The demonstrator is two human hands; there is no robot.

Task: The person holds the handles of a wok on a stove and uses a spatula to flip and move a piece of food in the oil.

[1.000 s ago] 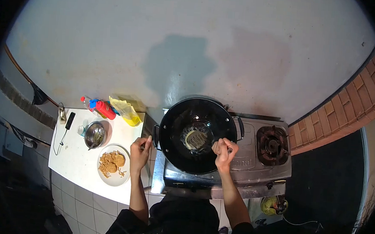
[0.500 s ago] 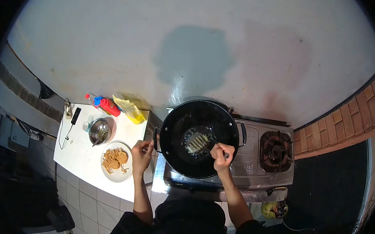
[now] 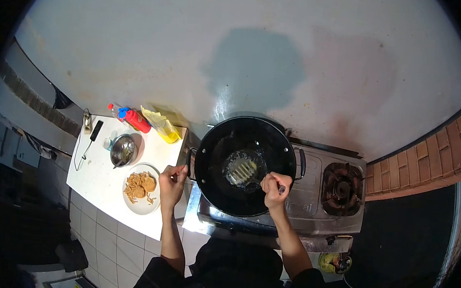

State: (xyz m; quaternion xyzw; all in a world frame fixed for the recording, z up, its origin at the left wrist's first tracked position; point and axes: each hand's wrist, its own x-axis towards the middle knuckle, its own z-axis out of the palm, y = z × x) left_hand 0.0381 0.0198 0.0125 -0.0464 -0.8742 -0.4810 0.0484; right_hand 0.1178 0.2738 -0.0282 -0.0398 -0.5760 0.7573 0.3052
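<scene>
A black wok (image 3: 217,185) sits on the left burner of a steel gas stove (image 3: 311,202). In its middle a slotted spatula (image 3: 241,170) lies in bubbling oil. My right hand (image 3: 275,190) is closed on the spatula's handle over the wok's right side. My left hand (image 3: 172,181) is curled by the wok's left handle (image 3: 190,160); I cannot tell whether it grips it.
A white counter (image 3: 98,188) to the left holds a plate of fried pieces (image 3: 139,189), a metal bowl (image 3: 122,150), a red bottle (image 3: 136,120), a yellow bag (image 3: 160,126) and a black-handled tool (image 3: 90,137). The right burner (image 3: 341,188) stands bare. A brick wall (image 3: 424,161) runs on the right.
The view has shifted a little, so everything sits slightly higher and to the right. The spatula has turned a bit in the oil. Both hands keep their places at the wok.
</scene>
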